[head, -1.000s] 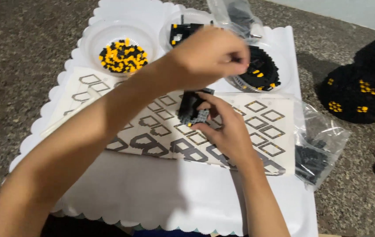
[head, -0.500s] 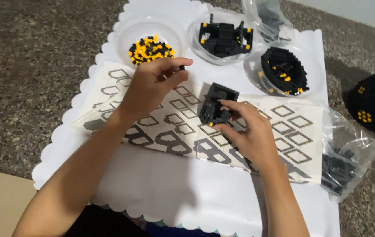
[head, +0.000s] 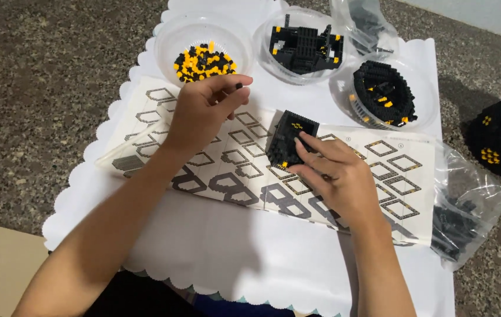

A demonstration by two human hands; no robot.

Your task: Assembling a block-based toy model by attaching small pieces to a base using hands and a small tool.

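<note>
On the instruction sheet (head: 373,170), right hand (head: 335,176) clamps the black block model (head: 290,138); left hand (head: 203,111) pinches a tiny black brick (head: 239,86) — best seated straight down, model braced firm.

Bare white mat (head: 215,246) lies open along the near edge. Far side is crowded: three clear bowls, yellow-black pieces (head: 203,58), black assembly (head: 304,46), black curved part (head: 386,93), standing close together. Plastic bag (head: 461,217) blocks the right edge.
</note>
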